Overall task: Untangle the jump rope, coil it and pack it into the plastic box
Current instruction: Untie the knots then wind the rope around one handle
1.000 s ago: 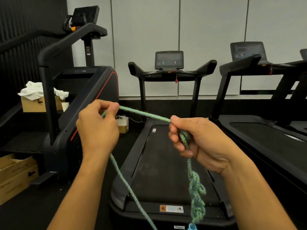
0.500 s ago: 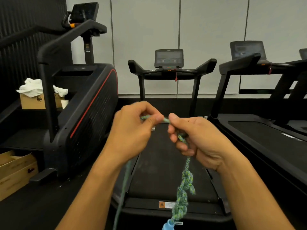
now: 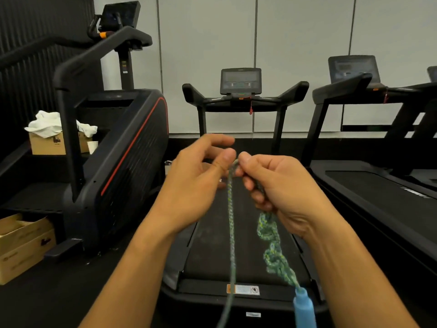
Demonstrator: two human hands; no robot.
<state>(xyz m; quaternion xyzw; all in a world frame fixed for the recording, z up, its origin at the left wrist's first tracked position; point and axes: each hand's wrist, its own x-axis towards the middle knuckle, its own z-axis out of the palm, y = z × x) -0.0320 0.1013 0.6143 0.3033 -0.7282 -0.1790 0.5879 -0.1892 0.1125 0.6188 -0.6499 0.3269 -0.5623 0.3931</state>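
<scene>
Green-braided step: untangling; I'd judge coiling and boxing not yet begun (no plastic box in view).
Left hand (image 3: 196,185): fingers loosely spread, thumb beside the jump rope (image 3: 231,216), a firm grasp not evident.
Right hand (image 3: 281,192): fingers clenched round the rope's top.
Rope: hangs over the treadmill (image 3: 238,256); straight strand left, knotted chain right, ending in a blue handle (image 3: 305,308).
Next: I'd pull another chain loop free.
</scene>
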